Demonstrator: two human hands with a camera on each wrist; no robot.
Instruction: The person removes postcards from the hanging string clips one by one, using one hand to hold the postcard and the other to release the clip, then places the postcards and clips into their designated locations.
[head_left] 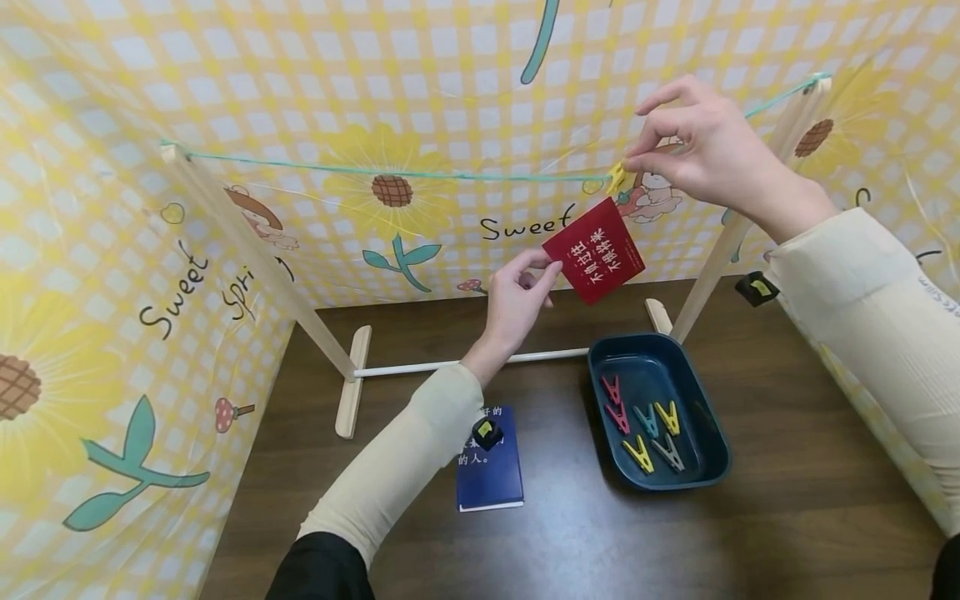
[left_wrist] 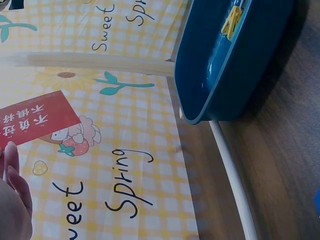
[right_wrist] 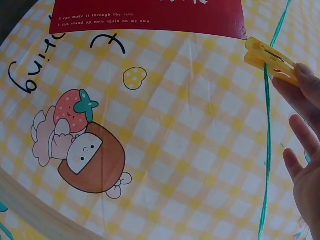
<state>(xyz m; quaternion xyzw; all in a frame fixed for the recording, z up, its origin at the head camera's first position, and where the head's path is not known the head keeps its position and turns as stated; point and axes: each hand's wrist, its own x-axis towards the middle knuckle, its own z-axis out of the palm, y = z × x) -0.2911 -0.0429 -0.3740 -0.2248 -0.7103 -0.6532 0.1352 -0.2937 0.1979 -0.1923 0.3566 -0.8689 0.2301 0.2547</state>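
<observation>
In the head view a red card [head_left: 595,252] with white lettering hangs tilted below a green string [head_left: 450,176]. My left hand [head_left: 516,300] pinches the card's left corner between thumb and fingers. Up at the string, my right hand [head_left: 701,146] pinches the handle end of a yellow clothespin [head_left: 617,177] between thumb and index finger, the other fingers raised. The right wrist view has this clothespin [right_wrist: 270,59] lying across the string, its tip right at the card's corner.
Two wooden posts [head_left: 258,258] hold the string, with a white rod [head_left: 405,367] joining them low down. A dark blue tray [head_left: 712,442] with several clothespins stands at the right. A blue book [head_left: 491,483] lies under my left forearm. Yellow checked cloth [head_left: 300,67] surrounds the frame.
</observation>
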